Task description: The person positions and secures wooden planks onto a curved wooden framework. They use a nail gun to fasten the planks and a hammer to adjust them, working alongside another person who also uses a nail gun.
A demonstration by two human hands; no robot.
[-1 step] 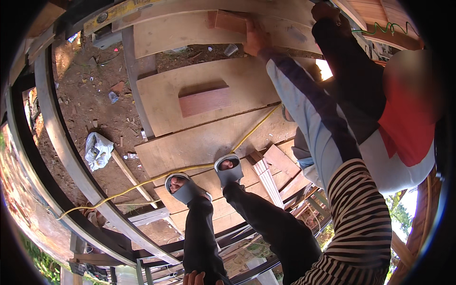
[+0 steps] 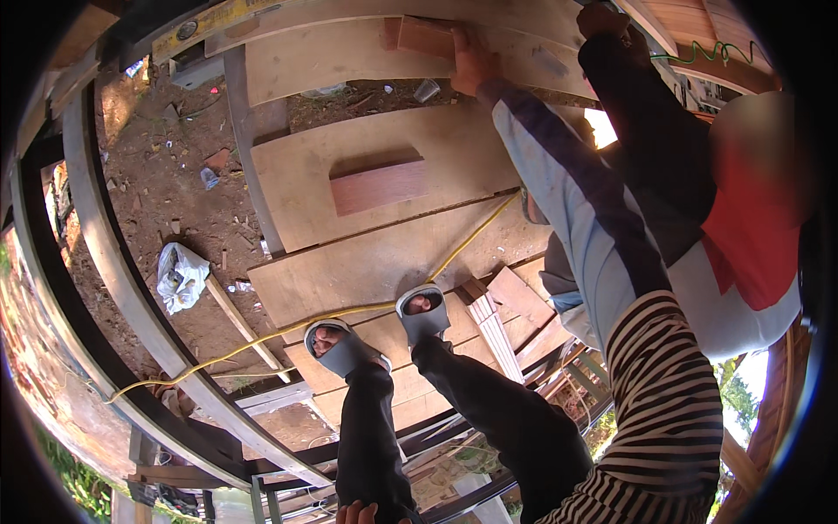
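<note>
At the far middle, my right hand (image 2: 476, 68) holds the right end of a short reddish-brown wood block (image 2: 426, 37), which lies against the long pale board (image 2: 323, 65). Its arm stretches forward in a grey, dark and black-and-white striped sleeve. A second reddish wood block (image 2: 377, 186) rests on the wide plank in front of my feet. Only the fingers of my left hand (image 2: 356, 513) show at the lower edge, laid on my dark trouser leg with nothing visible in them.
A co-worker (image 2: 650, 122) crouches at right, one dark-sleeved hand near the far beam. My sandalled feet stand on planks (image 2: 349, 275), crossed by a yellow cord (image 2: 244, 348). Dirt floor with a white plastic bag (image 2: 182, 278) lies left, beyond dark frame beams (image 2: 113, 227). A yellow level (image 2: 209, 21) sits far left.
</note>
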